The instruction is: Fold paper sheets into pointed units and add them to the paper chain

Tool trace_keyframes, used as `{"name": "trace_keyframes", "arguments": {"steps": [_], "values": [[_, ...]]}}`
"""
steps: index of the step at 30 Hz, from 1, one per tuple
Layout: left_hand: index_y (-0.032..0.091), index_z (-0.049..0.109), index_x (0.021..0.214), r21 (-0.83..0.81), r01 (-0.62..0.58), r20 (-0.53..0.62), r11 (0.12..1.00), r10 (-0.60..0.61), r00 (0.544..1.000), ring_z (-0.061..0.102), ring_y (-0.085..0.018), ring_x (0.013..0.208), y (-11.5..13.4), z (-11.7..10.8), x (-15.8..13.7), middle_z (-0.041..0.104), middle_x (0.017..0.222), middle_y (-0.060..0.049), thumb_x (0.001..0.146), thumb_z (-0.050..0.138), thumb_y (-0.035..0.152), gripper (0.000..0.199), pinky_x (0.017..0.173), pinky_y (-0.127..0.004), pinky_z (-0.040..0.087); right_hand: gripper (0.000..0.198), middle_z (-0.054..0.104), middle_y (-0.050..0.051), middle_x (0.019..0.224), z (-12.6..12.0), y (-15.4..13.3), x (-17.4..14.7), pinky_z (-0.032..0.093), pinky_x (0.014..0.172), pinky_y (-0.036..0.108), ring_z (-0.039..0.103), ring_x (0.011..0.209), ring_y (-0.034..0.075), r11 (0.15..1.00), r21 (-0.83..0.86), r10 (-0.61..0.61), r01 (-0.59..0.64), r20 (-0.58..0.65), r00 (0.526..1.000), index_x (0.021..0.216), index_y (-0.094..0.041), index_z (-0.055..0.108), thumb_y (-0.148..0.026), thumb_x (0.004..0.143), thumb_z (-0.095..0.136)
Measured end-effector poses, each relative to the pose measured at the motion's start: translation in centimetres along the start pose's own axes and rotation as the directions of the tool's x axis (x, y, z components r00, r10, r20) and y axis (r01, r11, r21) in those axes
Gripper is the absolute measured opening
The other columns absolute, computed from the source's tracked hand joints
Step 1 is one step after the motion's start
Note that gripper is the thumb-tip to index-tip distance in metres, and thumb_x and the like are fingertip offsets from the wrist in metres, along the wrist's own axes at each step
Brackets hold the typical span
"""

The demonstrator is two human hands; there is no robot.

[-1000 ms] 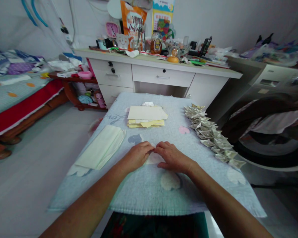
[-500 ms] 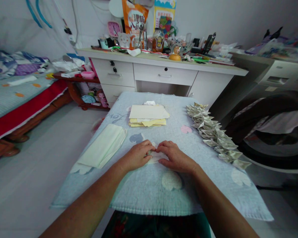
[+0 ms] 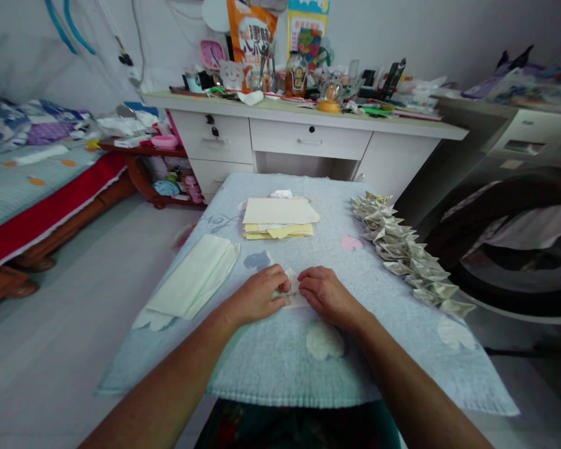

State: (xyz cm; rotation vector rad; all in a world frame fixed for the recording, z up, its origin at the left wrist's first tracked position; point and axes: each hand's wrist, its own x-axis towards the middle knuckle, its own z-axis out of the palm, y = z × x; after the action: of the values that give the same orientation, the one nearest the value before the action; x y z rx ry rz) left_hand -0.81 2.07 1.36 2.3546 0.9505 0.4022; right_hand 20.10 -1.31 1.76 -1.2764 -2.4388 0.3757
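Observation:
A small pale sheet of paper [image 3: 293, 288], partly folded, lies on the cloth-covered table [image 3: 280, 368] between my hands. My left hand [image 3: 264, 292] is closed on its left side, with thumb and curled fingers at the edge. At the right side, my right hand [image 3: 326, 293] presses its fingers together on the paper's edge. Both hands cover much of the sheet, so its full shape is hidden. Beyond them sits a stack of cream and yellow paper [image 3: 280, 212]. To the left lies a pile of pale green-white paper sheets [image 3: 194, 274].
Pointed folded-paper pieces [image 3: 404, 249] stand in a long row along the table's right side. A cluttered white desk [image 3: 308, 118] is behind the table. On the right stands a front-loading washing machine [image 3: 518, 143], and on the left a bed [image 3: 42, 181].
My right hand has moved slightly right, away from my left, opening a gap that shows more of the small paper. My left hand stays nearly in place.

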Motion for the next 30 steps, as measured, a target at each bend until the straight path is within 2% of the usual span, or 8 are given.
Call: {"name": "trace_keyframes", "arguments": {"steps": [2, 5, 13, 18, 23, 26, 30], "values": [[0.018, 0.060, 0.081, 0.036, 0.002, 0.007, 0.999, -0.002, 1.000, 0.054, -0.016, 0.083, -0.2, 0.2, 0.1, 0.054, 0.085, -0.002, 0.080, 0.058, 0.021, 0.003, 0.073, -0.026, 0.042, 0.012, 0.065, 0.007, 0.102, 0.0, 0.0, 0.0, 0.039, 0.087, 0.035, 0.055, 0.096, 0.020, 1.000, 0.008, 0.019, -0.019, 0.003, 1.000, 0.087, -0.017, 0.066, -0.010, 0.084, 0.057], [0.018, 0.062, 0.081, 0.060, -0.006, 0.031, 0.998, 0.005, 1.000, 0.055, -0.015, 0.080, -0.4, 0.3, 0.1, 0.056, 0.083, -0.002, 0.081, 0.055, 0.021, 0.007, 0.072, -0.025, 0.040, 0.013, 0.063, 0.007, 0.105, 0.1, 0.0, -0.1, 0.038, 0.087, 0.035, 0.053, 0.099, 0.020, 0.999, 0.023, 0.042, -0.042, 0.013, 0.999, 0.085, -0.017, 0.064, -0.007, 0.078, 0.059], [0.019, 0.062, 0.076, 0.086, 0.074, 0.089, 0.994, -0.082, 0.993, 0.054, -0.013, 0.065, -0.7, -0.9, -0.3, 0.060, 0.073, 0.000, 0.077, 0.054, 0.019, 0.008, 0.062, -0.023, 0.036, 0.010, 0.062, 0.006, 0.108, -0.1, 0.3, -0.1, 0.037, 0.090, 0.036, 0.052, 0.099, 0.020, 0.993, 0.082, 0.084, -0.088, 0.048, 0.995, 0.084, -0.018, 0.064, -0.010, 0.082, 0.058], [0.019, 0.063, 0.075, 0.127, 0.082, 0.106, 0.988, -0.096, 0.990, 0.057, -0.016, 0.074, -0.7, -1.6, -0.3, 0.064, 0.076, -0.002, 0.081, 0.051, 0.023, 0.014, 0.066, -0.025, 0.037, 0.007, 0.059, 0.008, 0.107, -0.3, 0.6, -0.3, 0.037, 0.091, 0.037, 0.049, 0.101, 0.021, 0.988, 0.097, 0.117, -0.120, 0.036, 0.992, 0.083, -0.017, 0.065, -0.013, 0.082, 0.059], [0.019, 0.064, 0.079, 0.142, 0.096, 0.113, 0.985, -0.113, 0.987, 0.056, -0.016, 0.072, -0.3, -1.7, -0.3, 0.063, 0.076, -0.002, 0.082, 0.051, 0.024, 0.015, 0.066, -0.025, 0.037, 0.011, 0.057, 0.008, 0.104, -0.1, 1.0, -0.3, 0.036, 0.089, 0.037, 0.046, 0.099, 0.021, 0.985, 0.087, 0.143, -0.146, 0.036, 0.989, 0.084, -0.017, 0.066, -0.020, 0.087, 0.056], [0.021, 0.068, 0.092, 0.117, 0.064, 0.117, 0.991, -0.078, 0.990, 0.055, -0.016, 0.072, -0.2, -1.3, -0.3, 0.061, 0.079, -0.002, 0.079, 0.056, 0.024, 0.018, 0.066, -0.025, 0.038, 0.008, 0.055, 0.007, 0.104, 0.1, 1.1, -0.3, 0.035, 0.089, 0.038, 0.045, 0.098, 0.021, 0.984, 0.076, 0.161, -0.163, 0.034, 0.986, 0.085, -0.017, 0.064, -0.022, 0.086, 0.058], [0.022, 0.068, 0.103, 0.091, -0.033, 0.087, 0.995, 0.025, 0.996, 0.056, -0.018, 0.084, -0.2, -0.7, -0.2, 0.061, 0.086, -0.004, 0.081, 0.055, 0.021, 0.026, 0.077, -0.027, 0.040, 0.008, 0.053, 0.006, 0.105, 0.5, 0.8, -0.2, 0.033, 0.088, 0.037, 0.043, 0.100, 0.022, 0.985, 0.071, 0.158, -0.159, 0.018, 0.987, 0.088, -0.019, 0.064, -0.018, 0.081, 0.062]]}}
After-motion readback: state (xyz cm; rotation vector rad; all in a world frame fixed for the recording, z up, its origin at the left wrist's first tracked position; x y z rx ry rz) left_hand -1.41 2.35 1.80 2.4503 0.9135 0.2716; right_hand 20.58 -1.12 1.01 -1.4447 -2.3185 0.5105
